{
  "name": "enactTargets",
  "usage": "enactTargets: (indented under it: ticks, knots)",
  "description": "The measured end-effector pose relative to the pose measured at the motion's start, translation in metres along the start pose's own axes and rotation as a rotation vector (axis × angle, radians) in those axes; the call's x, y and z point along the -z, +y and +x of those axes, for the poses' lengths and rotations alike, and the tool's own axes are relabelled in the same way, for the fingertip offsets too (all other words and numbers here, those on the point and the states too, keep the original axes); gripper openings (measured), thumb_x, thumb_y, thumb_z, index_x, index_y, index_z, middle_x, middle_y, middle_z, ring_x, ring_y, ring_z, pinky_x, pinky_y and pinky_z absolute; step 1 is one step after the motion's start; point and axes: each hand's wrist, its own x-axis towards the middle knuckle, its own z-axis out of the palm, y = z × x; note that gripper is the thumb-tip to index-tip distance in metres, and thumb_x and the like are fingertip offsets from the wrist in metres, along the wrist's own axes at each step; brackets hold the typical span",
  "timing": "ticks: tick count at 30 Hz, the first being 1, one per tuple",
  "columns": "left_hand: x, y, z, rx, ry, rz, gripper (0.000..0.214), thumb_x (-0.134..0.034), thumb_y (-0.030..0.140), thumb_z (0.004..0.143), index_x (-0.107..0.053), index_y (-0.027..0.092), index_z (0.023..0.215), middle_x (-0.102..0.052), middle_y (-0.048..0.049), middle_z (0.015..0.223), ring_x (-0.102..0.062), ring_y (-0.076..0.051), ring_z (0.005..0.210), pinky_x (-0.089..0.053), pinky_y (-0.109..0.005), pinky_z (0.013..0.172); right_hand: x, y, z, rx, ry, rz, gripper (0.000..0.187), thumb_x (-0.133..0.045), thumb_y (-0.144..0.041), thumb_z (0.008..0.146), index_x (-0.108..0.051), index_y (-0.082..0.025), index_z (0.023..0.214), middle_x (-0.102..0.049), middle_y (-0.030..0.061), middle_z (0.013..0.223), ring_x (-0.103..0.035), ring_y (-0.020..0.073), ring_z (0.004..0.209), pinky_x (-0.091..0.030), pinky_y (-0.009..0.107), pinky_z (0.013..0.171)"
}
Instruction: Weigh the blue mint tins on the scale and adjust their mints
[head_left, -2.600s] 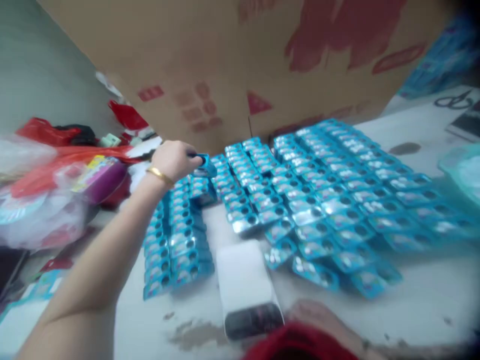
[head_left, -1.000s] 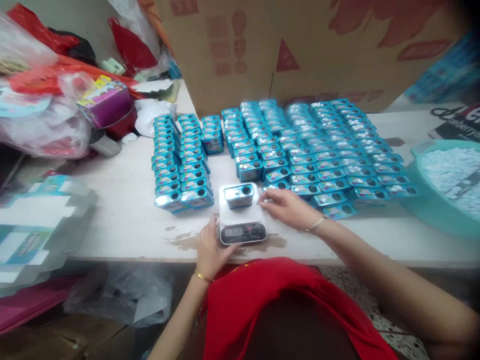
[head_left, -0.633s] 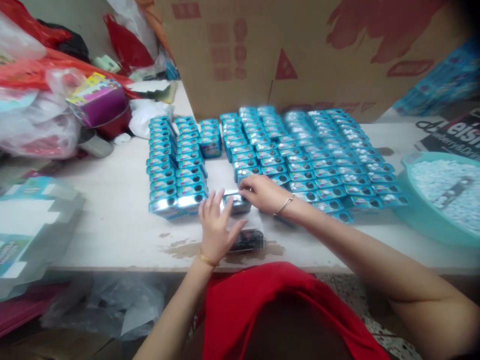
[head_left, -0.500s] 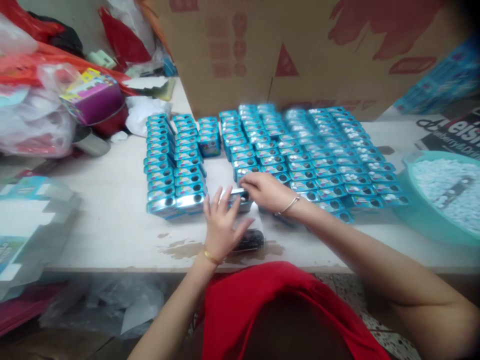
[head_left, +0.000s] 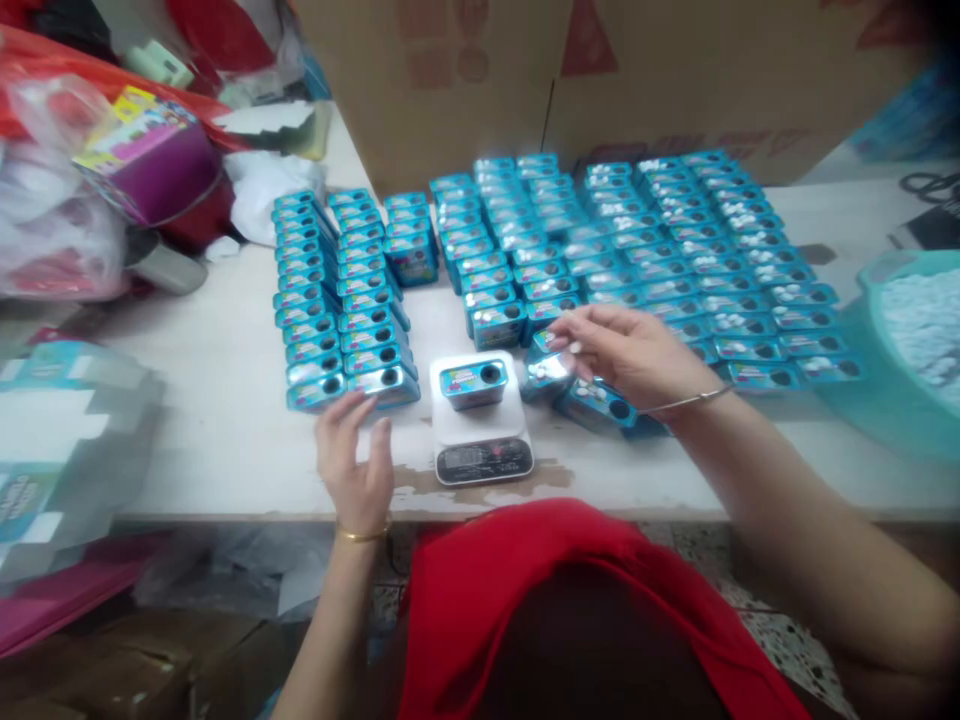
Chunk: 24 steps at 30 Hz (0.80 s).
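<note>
A small blue tin (head_left: pixel 471 380) with a dark round hole in its top stands on the white digital scale (head_left: pixel 450 432). To the left of the scale my left hand (head_left: pixel 354 468) holds nothing, its fingers apart, close to the front of the left tin rows (head_left: pixel 382 382). My right hand (head_left: pixel 634 352) is closed, with a small white pellet (head_left: pixel 575 348) at its fingertips, over a few tilted tins (head_left: pixel 596 402) right of the scale. Several white pellets lie on top of those tins.
Many blue tins (head_left: pixel 701 255) stand in rows across the table, several topped with pellets. A turquoise basin (head_left: pixel 862 385) of white pellets is at the right. Behind stands a large cardboard box (head_left: pixel 450 110). Flattened cartons (head_left: pixel 82 450) and plastic bags (head_left: pixel 64 240) lie left.
My left hand has left the tin on the scale and moved left. My right hand has moved right, off that tin. The scale and its tin are now uncovered; the view has shifted slightly.
</note>
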Motion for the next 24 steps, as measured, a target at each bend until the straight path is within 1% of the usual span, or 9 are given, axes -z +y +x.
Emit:
enactTargets:
  ticks: [3, 7, 10, 13, 16, 18, 20, 22, 24]
  knots:
    - [0.004, -0.010, -0.015, 0.054, -0.023, 0.026, 0.021, -0.056, 0.020, 0.088, -0.064, 0.015, 0.107, -0.061, -0.0121, 0.111, -0.056, -0.022, 0.109, -0.044, -0.041, 0.097, 0.011, 0.006, -0.008, -0.087, -0.011, -0.048, 0.033, -0.077, -0.040, 0.071, -0.067, -0.014, 0.088, -0.068, 0.0064, 0.084, -0.062, 0.0101, 0.066, -0.051, 0.019, 0.057]
    - [0.004, -0.016, -0.025, 0.076, -0.051, 0.038, 0.021, -0.056, 0.021, 0.088, -0.064, 0.015, 0.106, -0.061, -0.0120, 0.109, -0.056, -0.022, 0.108, -0.044, -0.041, 0.097, 0.006, 0.006, -0.012, -0.096, -0.071, -0.129, 0.034, -0.077, -0.040, 0.072, -0.066, -0.015, 0.092, -0.070, 0.0072, 0.083, -0.067, 0.0154, 0.075, -0.056, 0.027, 0.071]
    - [0.003, -0.018, -0.025, 0.075, -0.066, 0.034, 0.020, -0.056, 0.021, 0.088, -0.064, 0.015, 0.105, -0.062, -0.0111, 0.107, -0.057, -0.021, 0.106, -0.045, -0.040, 0.096, -0.007, 0.004, -0.009, -0.003, -0.072, -0.136, 0.032, -0.072, -0.040, 0.078, -0.061, -0.015, 0.095, -0.068, 0.0057, 0.078, -0.067, 0.0153, 0.069, -0.057, 0.026, 0.064]
    - [0.002, -0.017, -0.023, 0.068, -0.075, 0.025, 0.019, -0.056, 0.022, 0.088, -0.063, 0.015, 0.105, -0.063, -0.0099, 0.105, -0.058, -0.020, 0.103, -0.046, -0.039, 0.094, -0.022, 0.003, -0.004, 0.124, -0.078, -0.203, 0.028, -0.063, -0.036, 0.086, -0.057, -0.014, 0.101, -0.066, 0.0034, 0.075, -0.062, 0.0109, 0.054, -0.048, 0.020, 0.047]
    - [-0.002, -0.013, -0.020, 0.052, -0.075, 0.002, 0.018, -0.056, 0.022, 0.088, -0.063, 0.016, 0.103, -0.063, -0.0094, 0.104, -0.058, -0.019, 0.101, -0.047, -0.038, 0.092, -0.038, 0.004, 0.002, 0.260, -0.083, -0.321, 0.023, -0.054, -0.031, 0.092, -0.058, -0.014, 0.106, -0.066, 0.0028, 0.079, -0.057, 0.0079, 0.049, -0.045, 0.021, 0.047]
    - [-0.005, -0.008, -0.017, 0.023, -0.088, -0.012, 0.020, -0.057, 0.022, 0.087, -0.062, 0.016, 0.106, -0.062, -0.0099, 0.105, -0.058, -0.020, 0.102, -0.047, -0.039, 0.092, -0.047, 0.008, 0.006, 0.376, -0.062, -0.433, 0.024, -0.050, -0.030, 0.094, -0.060, -0.014, 0.110, -0.069, 0.0047, 0.088, -0.063, 0.0115, 0.064, -0.051, 0.025, 0.063]
    - [-0.009, -0.002, -0.012, -0.014, -0.116, -0.029, 0.024, -0.058, 0.022, 0.087, -0.061, 0.017, 0.110, -0.061, -0.0103, 0.108, -0.058, -0.021, 0.105, -0.047, -0.040, 0.093, -0.056, 0.014, 0.010, 0.499, -0.050, -0.590, 0.026, -0.048, -0.028, 0.096, -0.060, -0.016, 0.116, -0.068, 0.0072, 0.104, -0.064, 0.0171, 0.089, -0.050, 0.032, 0.082]
    - [-0.014, 0.003, -0.007, -0.047, -0.144, -0.054, 0.026, -0.059, 0.021, 0.086, -0.060, 0.018, 0.112, -0.061, -0.0102, 0.110, -0.057, -0.021, 0.105, -0.047, -0.040, 0.093, -0.062, 0.022, 0.014, 0.583, -0.059, -0.760, 0.030, -0.049, -0.026, 0.096, -0.058, -0.017, 0.123, -0.066, 0.0086, 0.115, -0.058, 0.0223, 0.110, -0.044, 0.040, 0.095]
    - [-0.018, 0.007, 0.000, -0.078, -0.156, -0.084, 0.026, -0.058, 0.020, 0.086, -0.059, 0.018, 0.112, -0.060, -0.0099, 0.110, -0.057, -0.021, 0.105, -0.047, -0.039, 0.093, -0.065, 0.031, 0.017, 0.615, -0.077, -0.894, 0.036, -0.051, -0.027, 0.095, -0.055, -0.015, 0.128, -0.064, 0.0104, 0.118, -0.051, 0.0264, 0.120, -0.040, 0.046, 0.100]
